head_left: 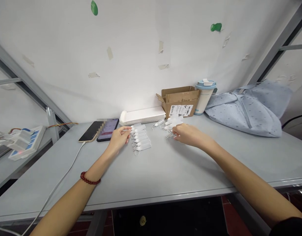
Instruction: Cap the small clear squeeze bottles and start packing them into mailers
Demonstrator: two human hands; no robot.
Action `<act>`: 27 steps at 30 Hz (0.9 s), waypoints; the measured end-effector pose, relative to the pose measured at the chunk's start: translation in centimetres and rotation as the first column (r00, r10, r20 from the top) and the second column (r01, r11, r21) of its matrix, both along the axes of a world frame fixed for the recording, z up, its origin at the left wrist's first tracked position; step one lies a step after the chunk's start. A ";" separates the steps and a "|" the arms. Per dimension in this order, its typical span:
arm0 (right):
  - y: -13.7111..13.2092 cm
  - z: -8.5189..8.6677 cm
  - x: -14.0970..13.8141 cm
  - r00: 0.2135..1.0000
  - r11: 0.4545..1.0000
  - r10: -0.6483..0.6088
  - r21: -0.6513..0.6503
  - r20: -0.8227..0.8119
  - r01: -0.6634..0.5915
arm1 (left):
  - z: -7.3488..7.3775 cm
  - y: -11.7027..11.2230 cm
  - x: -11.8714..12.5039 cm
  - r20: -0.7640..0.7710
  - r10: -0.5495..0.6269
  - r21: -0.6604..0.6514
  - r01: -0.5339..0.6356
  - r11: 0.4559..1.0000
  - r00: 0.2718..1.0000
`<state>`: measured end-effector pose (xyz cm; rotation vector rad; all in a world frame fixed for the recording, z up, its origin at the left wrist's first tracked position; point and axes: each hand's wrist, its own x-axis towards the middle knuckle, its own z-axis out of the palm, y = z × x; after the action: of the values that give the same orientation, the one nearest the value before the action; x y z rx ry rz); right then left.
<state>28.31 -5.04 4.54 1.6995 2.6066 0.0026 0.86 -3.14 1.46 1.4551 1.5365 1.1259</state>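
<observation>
A column of several small clear tubes (142, 141) with white pointed ends and thin strings lies flat on the grey table. My left hand (118, 140) is at the far end of this column, its thumb and forefinger closed at the white tip of the farthest tube (139, 126). A loose heap of similar tubes (171, 123) lies to the right, in front of a cardboard box. Over the near side of that heap, my right hand (189, 133) has its fingers curled together among the strings. What lies between those fingertips is hidden.
Behind the tubes stand a long white stack (143, 115), the open cardboard box (181, 101) and a lidded cup (203, 98). A blue cloth bag (246, 113) lies right. Two phones (91, 131) lie left, one with a white cable (64, 178). A power strip (30, 144) sits far left.
</observation>
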 end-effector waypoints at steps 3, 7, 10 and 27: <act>-0.1 0.1 -0.2 0.999 0.999 -0.006 -0.033 0.053 0.008 | 0.1 -0.3 0.2 -0.030 -0.026 0.027 0.027 0.999 0.999; -0.2 0.2 -0.5 0.992 0.997 -0.024 -0.067 0.127 0.033 | -0.1 -0.5 0.3 -0.079 -0.068 0.072 0.074 0.995 0.995; -0.4 0.3 -0.6 0.987 0.997 -0.023 -0.068 0.160 0.035 | -0.1 -0.6 0.4 -0.098 -0.079 0.077 0.087 0.993 0.992; -0.9 0.0 -1.0 0.860 0.961 0.174 -0.109 -0.479 -0.255 | 0.7 -2.1 1.5 -0.162 -0.250 0.094 0.267 0.959 0.955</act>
<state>27.26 -5.96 4.58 1.4861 3.0057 -0.6886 2.31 -5.25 2.15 1.7960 1.3472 0.9798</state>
